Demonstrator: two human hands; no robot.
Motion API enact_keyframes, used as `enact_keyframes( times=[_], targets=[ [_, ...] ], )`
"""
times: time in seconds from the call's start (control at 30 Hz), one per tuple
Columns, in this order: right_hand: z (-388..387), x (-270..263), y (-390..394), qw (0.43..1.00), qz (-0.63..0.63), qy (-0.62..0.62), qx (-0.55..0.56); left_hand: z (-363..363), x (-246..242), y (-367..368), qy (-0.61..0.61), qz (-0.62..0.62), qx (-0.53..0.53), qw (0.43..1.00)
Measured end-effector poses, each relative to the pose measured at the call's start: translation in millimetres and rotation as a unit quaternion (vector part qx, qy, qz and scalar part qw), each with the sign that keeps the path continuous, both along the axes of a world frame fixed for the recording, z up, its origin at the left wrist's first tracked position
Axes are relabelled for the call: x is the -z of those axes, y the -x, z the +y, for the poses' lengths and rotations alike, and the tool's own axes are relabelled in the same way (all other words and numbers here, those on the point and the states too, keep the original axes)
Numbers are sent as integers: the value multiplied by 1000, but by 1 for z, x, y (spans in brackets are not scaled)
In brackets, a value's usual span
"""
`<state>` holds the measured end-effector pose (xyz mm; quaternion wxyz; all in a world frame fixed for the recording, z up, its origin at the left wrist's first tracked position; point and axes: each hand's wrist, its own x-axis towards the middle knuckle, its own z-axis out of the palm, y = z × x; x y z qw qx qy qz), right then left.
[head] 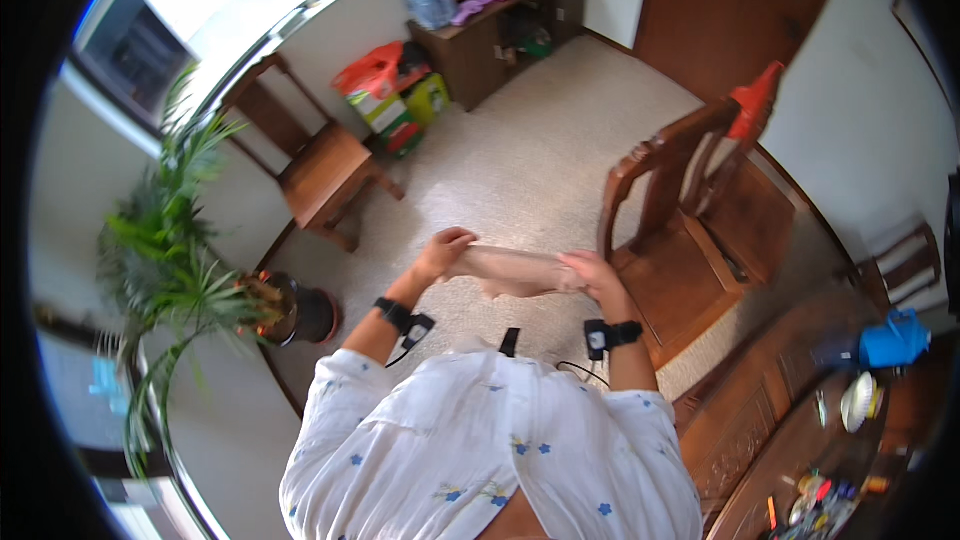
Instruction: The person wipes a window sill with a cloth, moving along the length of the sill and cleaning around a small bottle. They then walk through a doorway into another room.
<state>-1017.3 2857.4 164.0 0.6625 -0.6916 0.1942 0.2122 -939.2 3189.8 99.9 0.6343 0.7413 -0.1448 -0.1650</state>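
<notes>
A beige-pink cloth [510, 270] is stretched between my two hands, out in front of my body and above the floor. My left hand [442, 253] grips its left end, the thumb and fingers pinched at the upper corner. The right end is held by my right hand [591, 274], fingers laid over the edge. The cloth's lower edge sags a little, and slight blur hides its exact kind. Black straps with small devices circle both of my wrists.
A wooden chair [675, 277] stands close by my right hand, a second chair [330, 165] by the window. At left is a potted palm [304, 311]. A carved wooden table [750, 390] with a blue pitcher [892, 341] is at right. A low cabinet [457, 60] lines the far wall.
</notes>
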Motion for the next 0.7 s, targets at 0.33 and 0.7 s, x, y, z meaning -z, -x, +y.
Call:
enact_keyframes(
  times=[0.33,0.7],
  targets=[
    [43,-26,-99,988,25,59,-138,21,67,-118,116,215,76,967],
    [46,-14,-133,983,-102,125,92,-48,41,-257,42,207,351,912]
  ],
)
